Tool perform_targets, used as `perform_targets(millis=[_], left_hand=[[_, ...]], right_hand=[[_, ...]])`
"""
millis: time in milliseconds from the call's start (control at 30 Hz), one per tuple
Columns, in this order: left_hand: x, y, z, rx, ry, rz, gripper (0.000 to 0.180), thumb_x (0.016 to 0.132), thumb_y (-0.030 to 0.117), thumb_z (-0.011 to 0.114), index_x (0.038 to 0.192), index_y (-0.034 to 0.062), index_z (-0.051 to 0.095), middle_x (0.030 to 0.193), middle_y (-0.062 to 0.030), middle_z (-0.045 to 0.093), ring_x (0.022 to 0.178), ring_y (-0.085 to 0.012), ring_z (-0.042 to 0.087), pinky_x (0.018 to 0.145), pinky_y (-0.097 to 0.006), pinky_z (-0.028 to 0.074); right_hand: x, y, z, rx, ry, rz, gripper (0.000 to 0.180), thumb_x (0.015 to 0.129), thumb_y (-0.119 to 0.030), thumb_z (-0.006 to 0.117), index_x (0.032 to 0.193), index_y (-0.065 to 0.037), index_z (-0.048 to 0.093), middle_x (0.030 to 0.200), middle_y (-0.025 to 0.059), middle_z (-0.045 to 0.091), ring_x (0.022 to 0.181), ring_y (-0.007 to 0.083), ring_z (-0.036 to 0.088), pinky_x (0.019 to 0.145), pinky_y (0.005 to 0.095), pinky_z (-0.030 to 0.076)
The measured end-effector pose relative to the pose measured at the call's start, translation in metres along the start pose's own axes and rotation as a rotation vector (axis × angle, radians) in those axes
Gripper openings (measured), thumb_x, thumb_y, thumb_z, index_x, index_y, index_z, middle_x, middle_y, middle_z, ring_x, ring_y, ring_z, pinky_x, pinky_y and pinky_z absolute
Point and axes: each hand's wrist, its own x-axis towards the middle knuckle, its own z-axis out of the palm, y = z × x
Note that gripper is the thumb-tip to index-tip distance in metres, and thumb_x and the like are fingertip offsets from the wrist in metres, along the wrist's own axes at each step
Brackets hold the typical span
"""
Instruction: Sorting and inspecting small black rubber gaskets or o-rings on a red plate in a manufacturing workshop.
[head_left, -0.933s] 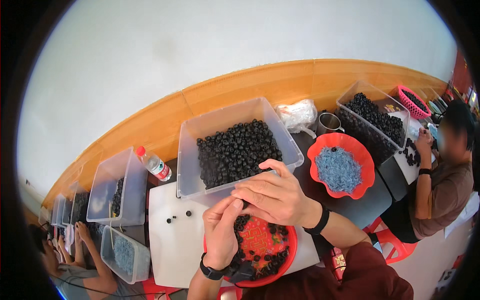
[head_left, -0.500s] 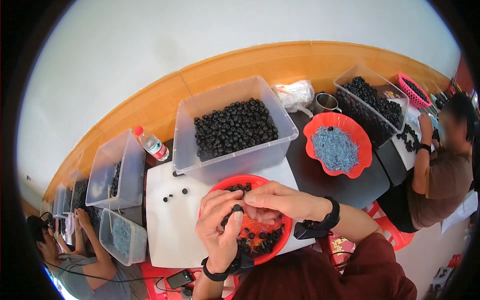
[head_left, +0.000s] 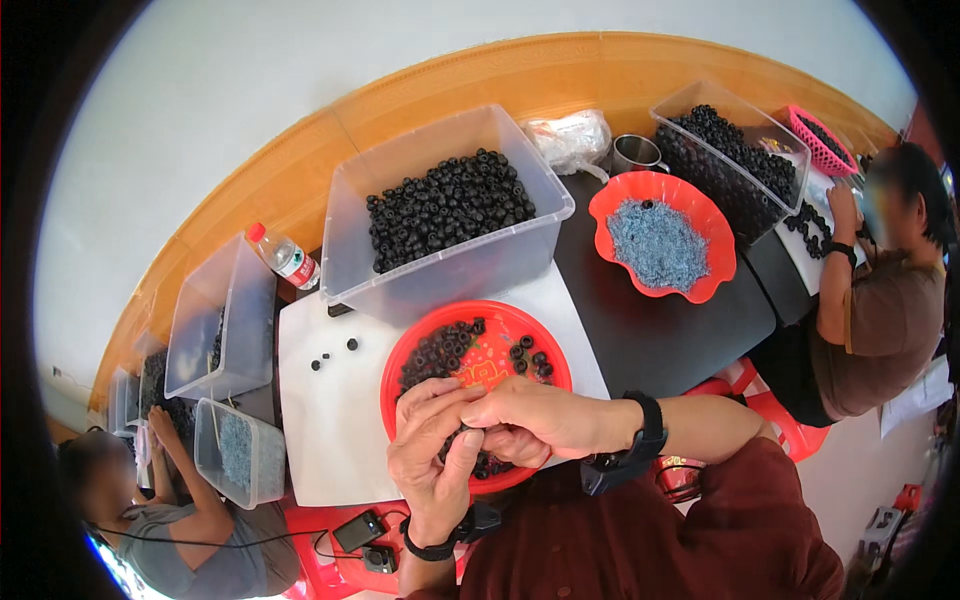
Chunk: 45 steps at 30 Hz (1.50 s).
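Both my hands meet above the near side of a round red tray [head_left: 557, 342] with loose black ring-shaped parts [head_left: 440, 352] in it. My left hand [head_left: 432, 462] is closed, thumb and fingers pinched around a small black part that mostly hides between the hands. My right hand [head_left: 535, 415] presses its thumb and curled fingers against the left fingertips. What exactly sits in the right fingers is covered. A few small black pieces [head_left: 352, 344] lie on the white sheet [head_left: 330, 440] to the left of the tray.
Behind the tray stands a large clear bin [head_left: 450, 245] of black parts. A red scalloped bowl [head_left: 722, 262] of small bluish pieces is at the right, a bottle [head_left: 285, 258] at the left. People sit at both sides, near more bins [head_left: 225, 340]. A metal mug [head_left: 637, 153] stands behind.
My view has shifted, and my hands now sit lower over the tray's near side, uncovering its far part. The black part earlier visible at my left thumb is now mostly covered.
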Motion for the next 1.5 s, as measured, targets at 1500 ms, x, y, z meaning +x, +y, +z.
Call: perform_targets(millis=[1500], left_hand=[[-0.059,-0.084,-0.037,-0.051,0.053,-0.33,0.011,0.083,0.001,0.064,0.094,0.0001,0.067,0.09,-0.0121,0.067,0.083,-0.0234,0.062,0.077,-0.031,0.048]], right_hand=[[0.047,-0.037,-0.068,-1.616,0.703,-0.337,0.015,0.08,-0.01,0.063,0.094,-0.003,0.064,0.075,0.0123,0.062,0.069,0.0283,0.062,0.065,0.0382,0.049]])
